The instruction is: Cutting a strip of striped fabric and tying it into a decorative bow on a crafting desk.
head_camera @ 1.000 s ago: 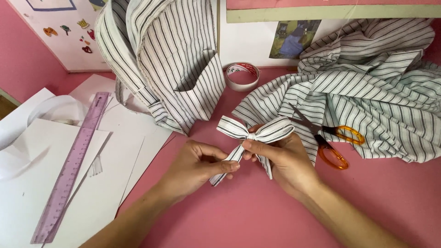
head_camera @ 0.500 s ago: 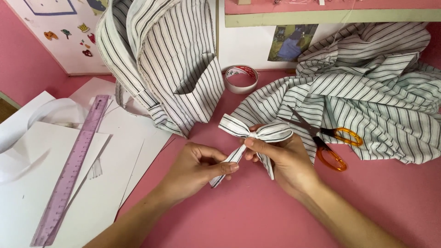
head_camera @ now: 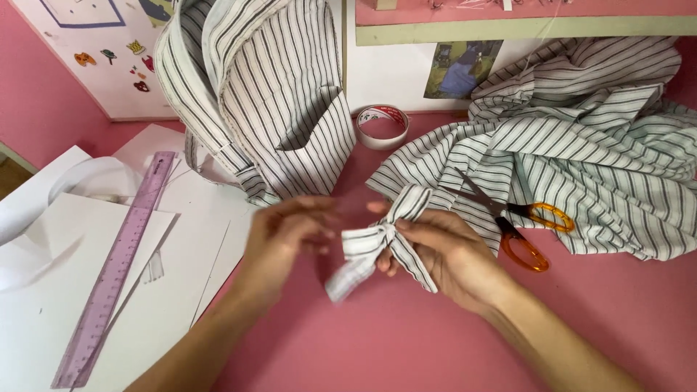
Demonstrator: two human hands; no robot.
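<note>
A bright pink tabletop (head_camera: 406, 341) fills the view under soft, even light. White paper sheets (head_camera: 43, 305) lie across its left side, with a translucent purple ruler (head_camera: 116, 268) resting on them. At the far edge, a white board (head_camera: 87, 65) with small colourful stickers leans on the left. Another white panel (head_camera: 399, 80) stands at centre, bearing a small photograph (head_camera: 459, 69). A pale green strip (head_camera: 523, 29) runs above it.

Orange-handled scissors (head_camera: 519, 225) lie just right of the grip, against a heap of striped cloth (head_camera: 595, 152). Beyond the grip sits a white tape roll (head_camera: 382, 127) beside a striped fabric bag (head_camera: 261, 94). Far left, a translucent purple ruler (head_camera: 116, 268) lies on white paper sheets (head_camera: 43, 319).
</note>
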